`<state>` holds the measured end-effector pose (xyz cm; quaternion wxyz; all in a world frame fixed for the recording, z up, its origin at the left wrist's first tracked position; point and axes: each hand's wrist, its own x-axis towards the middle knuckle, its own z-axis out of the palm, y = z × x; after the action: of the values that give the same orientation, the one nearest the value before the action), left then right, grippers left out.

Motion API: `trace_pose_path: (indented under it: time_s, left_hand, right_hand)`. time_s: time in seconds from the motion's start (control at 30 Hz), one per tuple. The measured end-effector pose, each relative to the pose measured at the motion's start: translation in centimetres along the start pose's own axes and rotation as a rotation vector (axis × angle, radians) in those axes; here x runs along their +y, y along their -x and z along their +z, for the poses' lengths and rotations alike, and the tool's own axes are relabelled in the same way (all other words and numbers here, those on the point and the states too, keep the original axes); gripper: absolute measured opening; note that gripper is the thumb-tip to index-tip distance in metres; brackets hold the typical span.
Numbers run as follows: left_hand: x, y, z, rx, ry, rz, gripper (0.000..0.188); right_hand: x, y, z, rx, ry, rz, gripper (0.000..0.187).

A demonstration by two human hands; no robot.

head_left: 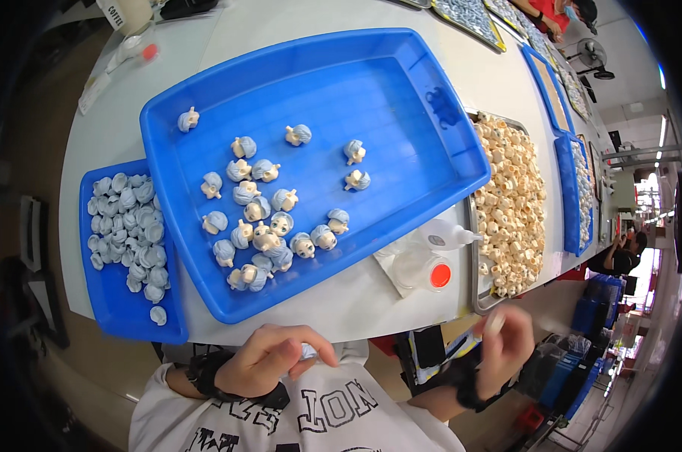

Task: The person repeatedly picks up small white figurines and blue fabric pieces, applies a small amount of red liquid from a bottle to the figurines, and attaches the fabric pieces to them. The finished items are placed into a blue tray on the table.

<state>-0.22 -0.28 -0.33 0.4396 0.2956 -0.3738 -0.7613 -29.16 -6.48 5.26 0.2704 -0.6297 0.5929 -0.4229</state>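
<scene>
My left hand is curled in front of my shirt, with a light blue doll hair piece partly showing between its fingers. Past the table's near edge, my right hand is bent and blurred, pinching a small cream piece by the metal tray's near end. Doll heads with blue hair and cream faces lie loose in a large blue bin, mostly toward its near left. Light blue hair pieces fill much of a smaller blue tray at left. Cream head pieces heap the metal tray at right.
Between bin and metal tray stand a white squeeze bottle and a clear container with an orange-red end. A cup sits far left. More blue trays line the right side. A co-worker's arm shows at far right.
</scene>
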Motion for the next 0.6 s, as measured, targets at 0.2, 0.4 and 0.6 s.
trace_pose_path:
  time_s: [0.2,0.4,0.6]
  left_hand:
    - [0.8,-0.7,1.0,0.051,-0.089,-0.012,0.045]
    - [0.4,-0.7,1.1,0.087,-0.228,0.07,0.038]
    - [0.4,-0.5,0.9,0.091,-0.234,-0.022,0.033]
  right_hand:
    - [-3.3,0.9,9.0,-0.588,-0.439,-0.435,0.029]
    - [-3.7,0.8,9.8,-0.598,-0.184,-0.472,0.03]
    - [-3.3,1.3,9.4,-0.608,-0.071,-0.385,0.035]
